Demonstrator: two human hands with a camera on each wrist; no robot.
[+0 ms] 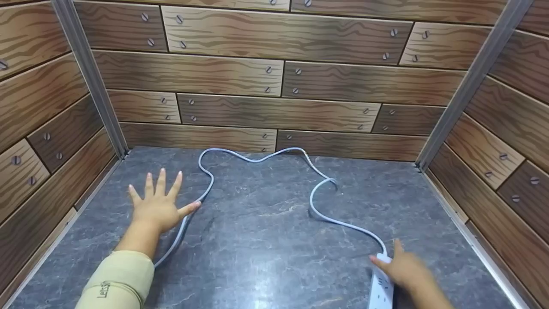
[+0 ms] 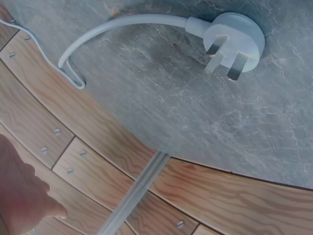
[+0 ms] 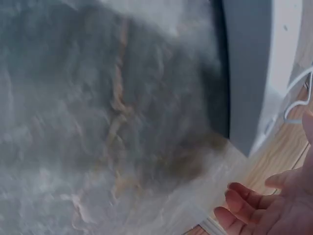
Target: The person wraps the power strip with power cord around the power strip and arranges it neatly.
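Bordering the left edge of the grey marbled table with a plank-printed left wall. Wearing a pale yellow sleeve on the left forearm, and spreading the left hand over the left part of the table, back turned up, fingers wide apart. Crossing the white power cord with the tip of that thumb in the head view; cannot tell whether touching it. Lying on the table in the left wrist view, joined to the cord: a white three-pronged plug, prongs raised. Winding from under the left forearm to the back edge, then bending toward the front right, with that cord. Ending there in a white power strip, sockets up. Reaching just beside its corded end with the right hand, fingers relaxed, slightly bent and apart from the strip in the right wrist view; cannot tell about thumb contact.
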